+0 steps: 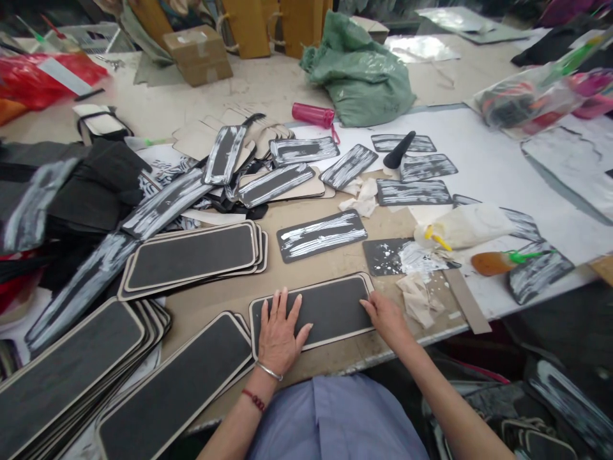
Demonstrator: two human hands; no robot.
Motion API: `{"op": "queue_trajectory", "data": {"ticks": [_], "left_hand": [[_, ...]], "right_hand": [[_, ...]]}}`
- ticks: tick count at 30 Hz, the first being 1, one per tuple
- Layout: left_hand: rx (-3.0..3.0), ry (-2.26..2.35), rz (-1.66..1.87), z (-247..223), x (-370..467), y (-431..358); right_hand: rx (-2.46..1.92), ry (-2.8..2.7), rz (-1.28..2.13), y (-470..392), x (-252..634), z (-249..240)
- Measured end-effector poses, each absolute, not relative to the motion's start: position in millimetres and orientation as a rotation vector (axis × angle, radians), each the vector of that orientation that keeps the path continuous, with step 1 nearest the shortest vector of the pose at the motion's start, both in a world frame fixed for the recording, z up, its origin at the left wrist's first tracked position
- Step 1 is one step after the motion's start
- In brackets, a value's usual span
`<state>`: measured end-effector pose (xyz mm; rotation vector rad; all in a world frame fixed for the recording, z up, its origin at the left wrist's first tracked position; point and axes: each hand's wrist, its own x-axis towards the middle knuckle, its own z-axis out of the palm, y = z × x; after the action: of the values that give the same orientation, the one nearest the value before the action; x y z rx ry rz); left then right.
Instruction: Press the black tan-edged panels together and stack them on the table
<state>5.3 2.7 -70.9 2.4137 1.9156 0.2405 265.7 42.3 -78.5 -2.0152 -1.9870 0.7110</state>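
Observation:
A black rounded panel on a tan card backing (330, 308) lies at the table's front edge. My left hand (280, 331) rests flat on its left part with fingers spread. My right hand (387, 317) presses on its right end, fingertips at the edge. Neither hand holds anything. Just beyond lies a black piece streaked with white glue (322, 235).
Stacks of finished black-and-tan panels (191, 257) (67, 370) sit left. Several glue-smeared black pieces (412, 191) spread across the middle. A white glue bottle (464, 229), an orange bottle (498, 262), a pink tube (313, 115), a green bag (359, 76) and a cardboard box (197, 54) stand farther off.

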Motion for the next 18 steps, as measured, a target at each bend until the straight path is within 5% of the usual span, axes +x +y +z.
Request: {"op": "queue_trajectory", "data": {"ticks": [18], "left_hand": [[2.314,1.961,0.197,-62.9,7.2,0.4]], "right_hand": [[-1.989,-1.978,0.591,38.9,266.2,-84.7]]}}
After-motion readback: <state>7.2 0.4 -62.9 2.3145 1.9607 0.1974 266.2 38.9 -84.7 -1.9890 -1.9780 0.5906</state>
